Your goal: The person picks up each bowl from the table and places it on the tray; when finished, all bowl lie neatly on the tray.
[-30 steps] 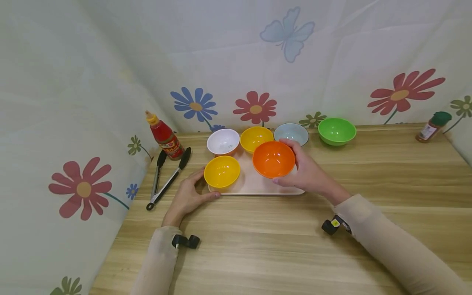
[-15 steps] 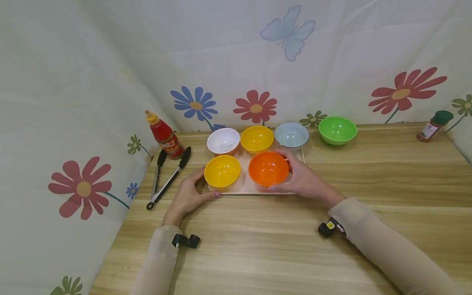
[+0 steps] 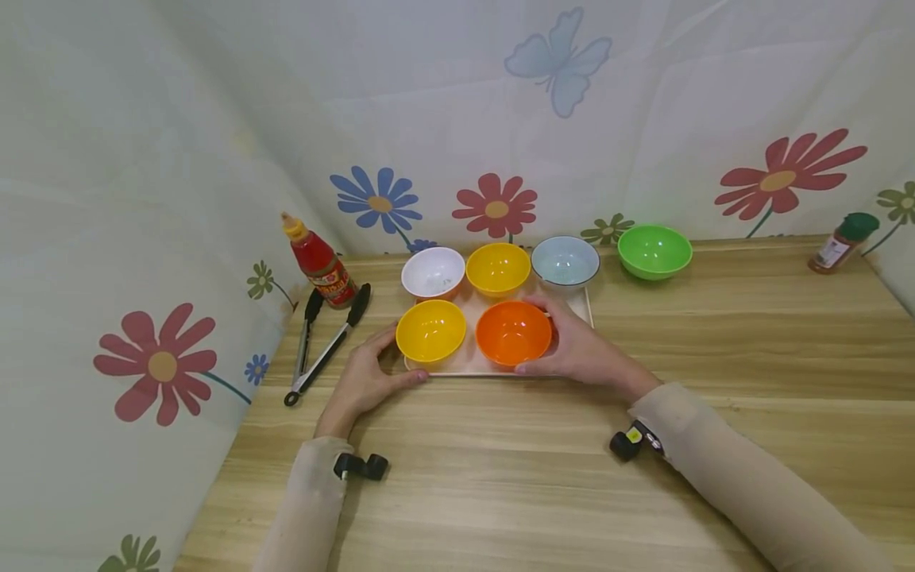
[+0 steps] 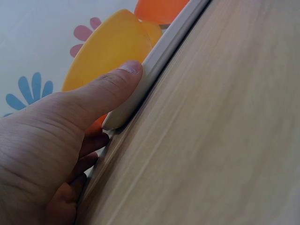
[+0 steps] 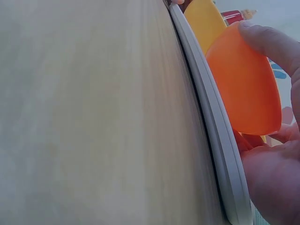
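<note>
My right hand (image 3: 582,342) holds an orange bowl (image 3: 513,334) by its right side, thumb at the front and fingers behind. The bowl is over the front middle of a white tray (image 3: 582,306); in the right wrist view its orange wall (image 5: 248,89) shows just beyond the tray edge. My left hand (image 3: 368,377) grips the tray's front left corner, thumb (image 4: 110,91) along the front rim and fingers round the side. Close by it, a yellow bowl (image 3: 430,332) stands on the tray. Behind are a white bowl (image 3: 433,272), another yellow bowl (image 3: 498,269) and a pale blue bowl (image 3: 565,260).
A green bowl (image 3: 654,252) stands right of the tray at the back. Black-handled tongs (image 3: 322,357) lie left, before a red sauce bottle (image 3: 319,266). A green-capped spice jar (image 3: 842,245) is at the far right. Flowered cloth (image 3: 214,238) hangs behind the table.
My right hand has brought the orange bowl left, toward me and down onto the front of the tray, beside the yellow bowl. My left hand has stayed in place.
</note>
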The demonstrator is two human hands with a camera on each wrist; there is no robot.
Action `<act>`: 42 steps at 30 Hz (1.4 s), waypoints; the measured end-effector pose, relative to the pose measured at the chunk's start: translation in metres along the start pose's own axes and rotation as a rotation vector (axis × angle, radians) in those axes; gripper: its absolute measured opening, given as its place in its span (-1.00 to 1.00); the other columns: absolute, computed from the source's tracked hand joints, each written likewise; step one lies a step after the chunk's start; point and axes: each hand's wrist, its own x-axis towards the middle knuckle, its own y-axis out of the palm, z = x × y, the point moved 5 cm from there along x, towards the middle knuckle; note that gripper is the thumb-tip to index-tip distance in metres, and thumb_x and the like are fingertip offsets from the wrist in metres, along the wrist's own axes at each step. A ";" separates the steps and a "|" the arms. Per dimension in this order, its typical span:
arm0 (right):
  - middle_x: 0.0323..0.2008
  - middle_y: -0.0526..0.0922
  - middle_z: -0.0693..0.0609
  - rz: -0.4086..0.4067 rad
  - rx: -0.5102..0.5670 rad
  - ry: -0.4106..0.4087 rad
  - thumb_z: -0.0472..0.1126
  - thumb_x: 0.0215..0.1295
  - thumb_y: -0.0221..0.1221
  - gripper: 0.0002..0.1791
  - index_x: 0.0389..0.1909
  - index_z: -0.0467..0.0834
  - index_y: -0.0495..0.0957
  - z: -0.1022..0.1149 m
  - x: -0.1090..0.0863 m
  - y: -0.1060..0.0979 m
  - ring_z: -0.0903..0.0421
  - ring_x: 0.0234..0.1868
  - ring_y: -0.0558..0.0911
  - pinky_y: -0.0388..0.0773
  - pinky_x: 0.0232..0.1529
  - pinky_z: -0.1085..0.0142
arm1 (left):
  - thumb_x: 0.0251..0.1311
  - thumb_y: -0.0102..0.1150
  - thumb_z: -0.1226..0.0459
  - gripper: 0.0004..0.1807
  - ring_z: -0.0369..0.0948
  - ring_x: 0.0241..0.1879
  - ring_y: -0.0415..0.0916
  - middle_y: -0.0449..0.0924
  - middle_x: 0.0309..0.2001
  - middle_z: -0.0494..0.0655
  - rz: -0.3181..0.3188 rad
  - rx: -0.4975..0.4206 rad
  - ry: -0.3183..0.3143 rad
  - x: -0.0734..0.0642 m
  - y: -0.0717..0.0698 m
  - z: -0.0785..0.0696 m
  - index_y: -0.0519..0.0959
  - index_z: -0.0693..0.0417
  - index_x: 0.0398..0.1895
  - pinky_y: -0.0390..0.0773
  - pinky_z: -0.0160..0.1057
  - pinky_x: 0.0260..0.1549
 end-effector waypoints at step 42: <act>0.62 0.37 -0.04 -0.001 0.041 0.000 -0.07 0.28 0.64 0.18 0.78 0.01 0.11 0.004 0.006 0.001 -0.14 0.47 0.54 0.62 0.50 -0.10 | 0.03 0.70 -0.32 0.16 0.02 0.68 0.29 0.40 0.67 -0.14 -0.005 0.004 0.015 -0.001 -0.001 0.000 0.42 -0.19 0.69 0.22 0.21 0.71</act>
